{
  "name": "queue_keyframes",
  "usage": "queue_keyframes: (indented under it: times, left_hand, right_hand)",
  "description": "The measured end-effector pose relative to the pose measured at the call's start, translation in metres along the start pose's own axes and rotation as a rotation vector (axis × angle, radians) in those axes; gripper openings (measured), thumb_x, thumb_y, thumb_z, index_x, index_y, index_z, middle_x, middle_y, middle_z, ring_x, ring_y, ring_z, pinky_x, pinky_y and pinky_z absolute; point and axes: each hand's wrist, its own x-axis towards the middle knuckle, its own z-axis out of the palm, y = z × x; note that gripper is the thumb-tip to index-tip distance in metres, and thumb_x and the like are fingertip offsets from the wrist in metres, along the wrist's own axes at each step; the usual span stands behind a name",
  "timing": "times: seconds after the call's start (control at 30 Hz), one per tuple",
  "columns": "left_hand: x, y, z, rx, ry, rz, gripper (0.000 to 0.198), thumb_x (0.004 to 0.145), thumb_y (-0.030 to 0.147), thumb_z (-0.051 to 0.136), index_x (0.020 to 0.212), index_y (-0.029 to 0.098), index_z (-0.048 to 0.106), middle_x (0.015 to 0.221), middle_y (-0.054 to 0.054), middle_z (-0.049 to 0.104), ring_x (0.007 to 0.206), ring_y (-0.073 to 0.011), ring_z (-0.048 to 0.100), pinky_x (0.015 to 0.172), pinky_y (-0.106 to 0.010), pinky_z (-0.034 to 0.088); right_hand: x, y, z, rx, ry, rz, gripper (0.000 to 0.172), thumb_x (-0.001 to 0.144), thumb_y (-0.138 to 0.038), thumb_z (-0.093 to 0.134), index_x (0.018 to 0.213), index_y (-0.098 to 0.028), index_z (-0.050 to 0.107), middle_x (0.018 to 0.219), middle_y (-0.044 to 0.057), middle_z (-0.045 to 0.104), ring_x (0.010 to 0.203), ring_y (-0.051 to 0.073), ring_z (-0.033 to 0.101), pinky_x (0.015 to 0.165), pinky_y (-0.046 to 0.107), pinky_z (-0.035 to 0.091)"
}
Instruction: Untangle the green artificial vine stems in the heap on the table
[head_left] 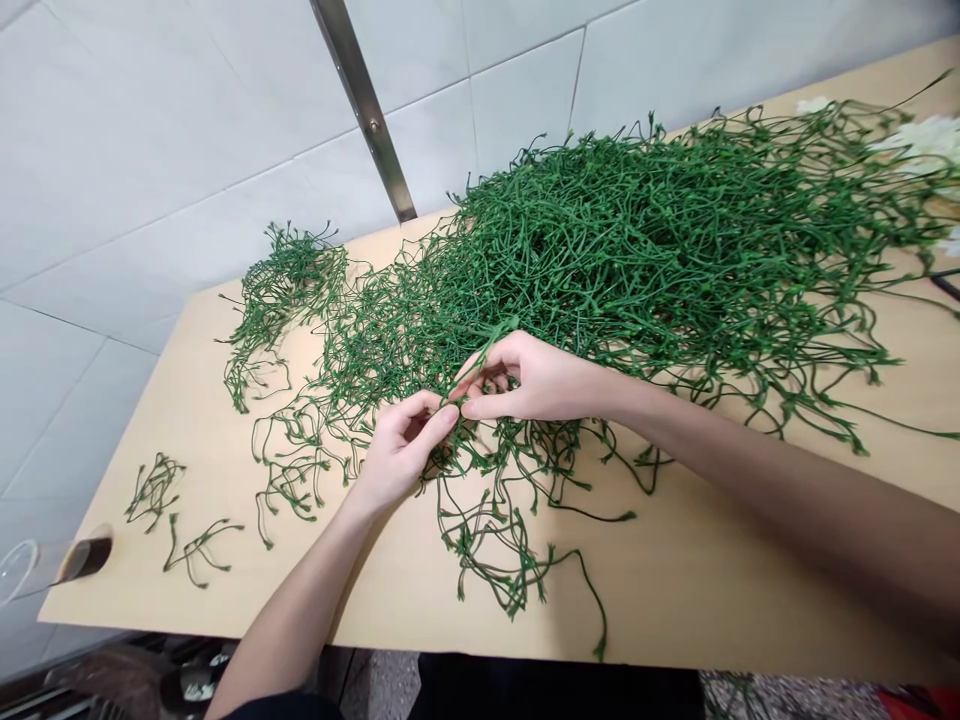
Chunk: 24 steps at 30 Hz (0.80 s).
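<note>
Thin green plastic-looking flower stems with small knobbed, branching ends form a large tangled heap [645, 230] on the table. In front of the heap, my left hand [401, 450] pinches a green stem [491, 343] between thumb and forefinger. My right hand [529, 380] grips the same stem just beside it, with curled fingers and the thumb close to the left thumb. The stem's upper end sticks up past my right fingers, while part of it is hidden by both hands. Below my hands lies a loose cluster of stems [495, 540].
A smaller stem bunch [289, 265] lies at the back left, and a few stems [154, 490] lie near the left edge. A clear cup with dark liquid [82, 558] stands at the table's [675, 560] left corner. White petals [926, 140] are at the far right. A tiled wall [187, 130] borders the back.
</note>
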Motion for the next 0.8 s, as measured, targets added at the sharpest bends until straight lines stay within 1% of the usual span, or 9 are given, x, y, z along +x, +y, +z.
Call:
queue_keyframes:
  times: [0.1, 0.17, 0.27, 0.33, 0.4, 0.47, 0.53, 0.63, 0.8]
  left_hand:
    - [0.0, 0.0008, 0.0001, -0.003, -0.001, -0.011, 0.039, 0.083, 0.051, 0.063, 0.067, 0.017, 0.055, 0.058, 0.003, 0.043, 0.053, -0.009, 0.036, 0.049, -0.023, 0.028]
    - [-0.0001, 0.0014, 0.0001, -0.002, 0.0, -0.014, 0.037, 0.082, 0.049, 0.064, 0.067, 0.016, 0.056, 0.058, 0.003, 0.046, 0.053, -0.0093, 0.038, 0.049, -0.023, 0.03]
    - [-0.0004, 0.0031, 0.0001, 0.016, 0.005, -0.008, 0.035, 0.081, 0.046, 0.065, 0.065, 0.016, 0.056, 0.056, 0.003, 0.046, 0.052, -0.0094, 0.038, 0.049, -0.023, 0.029]
    - [-0.0006, 0.0048, 0.0003, 0.027, 0.013, -0.004, 0.034, 0.08, 0.045, 0.066, 0.065, 0.017, 0.056, 0.055, 0.003, 0.044, 0.051, -0.0093, 0.037, 0.048, -0.023, 0.028]
    - [-0.0008, 0.0063, 0.0009, 0.037, 0.021, -0.001, 0.034, 0.08, 0.044, 0.066, 0.064, 0.017, 0.055, 0.053, 0.004, 0.043, 0.05, -0.0088, 0.035, 0.047, -0.023, 0.027]
    - [-0.0008, 0.0071, 0.0016, 0.05, 0.022, 0.002, 0.033, 0.08, 0.044, 0.066, 0.063, 0.017, 0.054, 0.052, 0.004, 0.042, 0.049, -0.0083, 0.034, 0.045, -0.022, 0.026]
    - [-0.0009, 0.0066, 0.0022, 0.055, 0.015, 0.007, 0.033, 0.08, 0.043, 0.066, 0.064, 0.017, 0.055, 0.052, 0.004, 0.042, 0.048, -0.0082, 0.034, 0.045, -0.022, 0.025]
    - [-0.0015, 0.0041, 0.0026, 0.056, 0.006, 0.023, 0.031, 0.082, 0.042, 0.065, 0.066, 0.017, 0.056, 0.054, 0.004, 0.043, 0.048, -0.008, 0.036, 0.045, -0.022, 0.027]
    - [-0.0037, 0.0001, 0.0009, 0.109, -0.043, 0.102, 0.032, 0.087, 0.039, 0.06, 0.065, 0.017, 0.052, 0.052, 0.006, 0.038, 0.046, -0.007, 0.031, 0.045, -0.022, 0.024]
  right_hand:
    - [-0.0002, -0.0019, -0.0015, -0.052, -0.008, 0.016, 0.018, 0.075, -0.026, 0.067, 0.085, -0.011, 0.071, 0.067, -0.001, 0.058, 0.059, 0.009, 0.042, 0.055, 0.025, 0.032]
    - [0.0001, -0.0019, -0.0027, -0.041, -0.024, 0.035, 0.019, 0.076, -0.027, 0.067, 0.087, -0.013, 0.07, 0.07, -0.001, 0.06, 0.059, 0.009, 0.043, 0.056, 0.025, 0.033]
    - [0.0022, 0.0022, -0.0048, 0.076, -0.079, 0.029, 0.022, 0.073, -0.029, 0.067, 0.09, -0.014, 0.069, 0.08, 0.002, 0.065, 0.066, 0.011, 0.05, 0.061, 0.026, 0.036]
    - [0.0039, 0.0058, -0.0061, 0.192, -0.093, 0.007, 0.02, 0.073, -0.028, 0.063, 0.084, -0.013, 0.07, 0.088, 0.004, 0.068, 0.074, 0.014, 0.054, 0.067, 0.028, 0.038]
    - [0.0048, 0.0075, -0.0065, 0.281, -0.091, -0.01, 0.017, 0.073, -0.027, 0.06, 0.078, -0.013, 0.07, 0.088, 0.004, 0.068, 0.079, 0.015, 0.055, 0.071, 0.029, 0.039]
    - [0.0045, 0.0069, -0.0058, 0.313, -0.114, 0.002, 0.015, 0.075, -0.028, 0.063, 0.077, -0.014, 0.069, 0.083, 0.003, 0.067, 0.078, 0.014, 0.056, 0.074, 0.028, 0.04]
    - [0.0035, 0.0049, -0.0043, 0.311, -0.144, 0.031, 0.016, 0.074, -0.029, 0.069, 0.079, -0.014, 0.067, 0.079, 0.001, 0.065, 0.075, 0.013, 0.056, 0.073, 0.027, 0.041]
    - [0.0023, 0.0036, -0.0019, 0.285, -0.126, 0.085, 0.016, 0.068, -0.024, 0.073, 0.077, -0.014, 0.064, 0.076, 0.001, 0.063, 0.069, 0.011, 0.055, 0.066, 0.025, 0.042]
    - [0.002, 0.0069, 0.0009, 0.254, -0.114, 0.141, 0.011, 0.065, -0.017, 0.068, 0.075, -0.014, 0.063, 0.068, 0.0, 0.063, 0.064, 0.011, 0.055, 0.06, 0.024, 0.041]
